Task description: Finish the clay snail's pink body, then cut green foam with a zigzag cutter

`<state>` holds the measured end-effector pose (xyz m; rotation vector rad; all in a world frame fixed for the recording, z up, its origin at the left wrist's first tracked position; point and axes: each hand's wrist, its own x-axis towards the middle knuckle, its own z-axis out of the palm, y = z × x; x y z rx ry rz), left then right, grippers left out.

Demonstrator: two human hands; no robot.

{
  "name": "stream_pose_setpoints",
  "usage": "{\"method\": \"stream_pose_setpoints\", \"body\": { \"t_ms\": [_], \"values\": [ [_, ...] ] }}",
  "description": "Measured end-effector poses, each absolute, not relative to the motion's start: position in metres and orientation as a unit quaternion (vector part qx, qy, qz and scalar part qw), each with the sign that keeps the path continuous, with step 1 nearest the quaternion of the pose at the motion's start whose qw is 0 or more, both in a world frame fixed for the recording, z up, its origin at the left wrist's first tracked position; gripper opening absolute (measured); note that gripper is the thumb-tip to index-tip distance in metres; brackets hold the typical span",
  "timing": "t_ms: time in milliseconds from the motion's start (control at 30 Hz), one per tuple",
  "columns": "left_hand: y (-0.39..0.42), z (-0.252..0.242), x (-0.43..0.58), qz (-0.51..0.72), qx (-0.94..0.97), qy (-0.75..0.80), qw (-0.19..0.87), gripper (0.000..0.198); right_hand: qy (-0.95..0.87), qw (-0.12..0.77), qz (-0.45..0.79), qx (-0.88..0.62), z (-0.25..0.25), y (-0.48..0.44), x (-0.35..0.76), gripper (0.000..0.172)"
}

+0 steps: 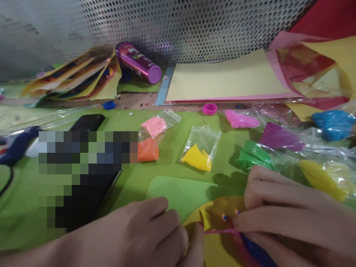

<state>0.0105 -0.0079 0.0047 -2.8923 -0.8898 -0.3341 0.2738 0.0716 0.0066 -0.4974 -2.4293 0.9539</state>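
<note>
Low at the near edge: a yellow clay piece [215, 222] with a thin pink strip [219, 231] across it, pinched from both sides to keep it steady. Left hand [150, 233] curled, thumb on the strip's end; right hand [280, 211] closed, fingertips pressing it down. Beyond, light green foam sheet [178, 191] bare; bagged clay [198, 155] fanned within reach on the green surface [25, 218], crowding the right.

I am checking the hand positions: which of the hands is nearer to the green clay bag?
Right. The right hand lies just below the green clay bag, its knuckles almost at the bag. The left hand is farther away, down and to the left of it.
</note>
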Motion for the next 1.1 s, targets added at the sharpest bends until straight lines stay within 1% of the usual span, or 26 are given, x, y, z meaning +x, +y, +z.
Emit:
{"method": "stream_pose_setpoints", "body": {
  "t_ms": [133,267,333,433,467,600,767,900,967,1033,1100],
  "values": [
    [-0.0077,0.0031,0.0095,-0.105,-0.950,-0.290,0.053,0.022,-0.885,0.233,0.365,-0.171,0.0104,0.0743,0.2725,0.030],
    [-0.0079,0.0014,0.0112,-0.103,-0.948,-0.297,0.055,0.027,-0.891,0.218,0.360,-0.168,0.0122,0.0741,0.2739,0.028],
    [-0.0085,0.0001,0.0124,-0.097,-0.947,-0.302,0.058,0.029,-0.895,0.211,0.350,-0.176,0.0107,0.0720,0.2745,0.024],
    [-0.0100,-0.0012,0.0129,-0.090,-0.945,-0.308,0.068,0.025,-0.904,0.217,0.316,-0.188,0.0072,0.0680,0.2737,0.012],
    [-0.0105,-0.0011,0.0126,-0.091,-0.946,-0.305,0.068,0.024,-0.908,0.219,0.304,-0.187,0.0062,0.0669,0.2730,0.010],
    [-0.0110,0.0017,0.0103,-0.090,-0.949,-0.298,0.052,0.025,-0.913,0.224,0.284,-0.188,0.0049,0.0656,0.2708,0.014],
    [-0.0064,0.0046,0.0076,-0.083,-0.956,-0.278,0.050,0.028,-0.899,0.227,0.329,-0.181,0.0095,0.0705,0.2735,0.007],
    [-0.0040,0.0028,0.0083,-0.097,-0.954,-0.278,0.057,0.030,-0.872,0.220,0.404,-0.166,0.0120,0.0742,0.2759,0.028],
    [-0.0048,0.0011,0.0092,-0.102,-0.951,-0.286,0.057,0.027,-0.866,0.215,0.421,-0.163,0.0117,0.0747,0.2759,0.029],
    [-0.0062,0.0002,0.0098,-0.103,-0.949,-0.294,0.055,0.024,-0.866,0.215,0.422,-0.162,0.0110,0.0744,0.2759,0.027],
    [-0.0063,0.0011,0.0095,-0.105,-0.947,-0.297,0.054,0.025,-0.866,0.217,0.421,-0.162,0.0106,0.0737,0.2766,0.027]
  ]
}}
